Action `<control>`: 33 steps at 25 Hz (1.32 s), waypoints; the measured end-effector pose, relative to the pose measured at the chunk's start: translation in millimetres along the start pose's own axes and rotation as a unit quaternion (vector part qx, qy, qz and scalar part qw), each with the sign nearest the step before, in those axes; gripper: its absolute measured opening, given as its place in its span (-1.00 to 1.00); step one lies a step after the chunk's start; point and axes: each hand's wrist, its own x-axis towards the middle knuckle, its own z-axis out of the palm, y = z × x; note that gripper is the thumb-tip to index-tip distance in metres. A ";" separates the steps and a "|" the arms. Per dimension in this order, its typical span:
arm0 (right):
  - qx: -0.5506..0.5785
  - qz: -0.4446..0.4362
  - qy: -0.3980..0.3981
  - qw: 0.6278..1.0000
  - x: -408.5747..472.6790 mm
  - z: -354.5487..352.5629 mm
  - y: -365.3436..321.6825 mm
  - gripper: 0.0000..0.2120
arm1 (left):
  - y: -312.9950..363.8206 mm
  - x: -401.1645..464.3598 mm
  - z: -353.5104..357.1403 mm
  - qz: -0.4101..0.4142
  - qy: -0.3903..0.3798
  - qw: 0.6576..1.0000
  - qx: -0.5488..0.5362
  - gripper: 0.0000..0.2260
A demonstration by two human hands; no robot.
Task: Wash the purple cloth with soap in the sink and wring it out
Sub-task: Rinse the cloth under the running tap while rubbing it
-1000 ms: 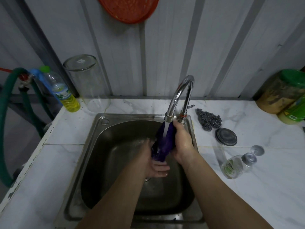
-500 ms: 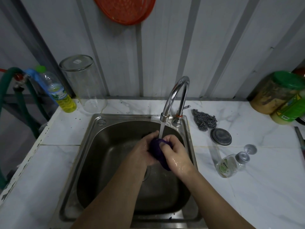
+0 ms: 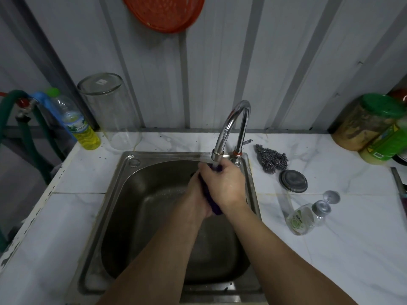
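Observation:
The purple cloth [image 3: 213, 205] is bunched between both my hands over the steel sink [image 3: 132, 194], right under the spout of the chrome tap [image 3: 229, 126]. Water runs from the spout onto the cloth's upper end. My right hand [image 3: 224, 186] lies on top and is closed around the cloth. My left hand [image 3: 196, 197] presses against the cloth from the left, mostly hidden behind the right hand. Only a dark strip of cloth shows between the palms. A clear soap pump bottle [image 3: 304, 219] lies on its side on the counter to the right.
A steel scourer [image 3: 272, 159] and a round metal lid [image 3: 293, 181] lie right of the tap. A tall clear jar [image 3: 110, 113] and a bottle of yellow liquid [image 3: 81, 128] stand at the back left. Green-lidded jars [image 3: 370, 122] stand at the far right, a green hose [image 3: 13, 119] at the left.
My hands have risen with the cloth, from lower in the basin to just beneath the spout. My right hand now covers most of the cloth.

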 end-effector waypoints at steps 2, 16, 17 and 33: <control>-0.035 0.008 0.015 0.999 15.3 -0.7 -2.5 -0.80 | 2.9 -2.0 1.7 -0.004 0.013 0.998 0.064 -0.69; 0.181 0.103 0.031 0.978 -39.5 13.1 16.2 -0.65 | 27.0 7.0 -17.8 -0.012 0.101 0.991 0.081 -0.57; 0.145 0.086 0.032 0.985 -36.9 11.8 12.9 -0.64 | 23.7 8.3 -18.5 -0.018 0.085 0.993 0.082 -0.59; -0.058 0.053 -0.024 0.997 27.3 -5.8 38.1 -0.64 | 16.9 -10.3 -25.0 -0.089 -0.076 0.976 0.182 -0.47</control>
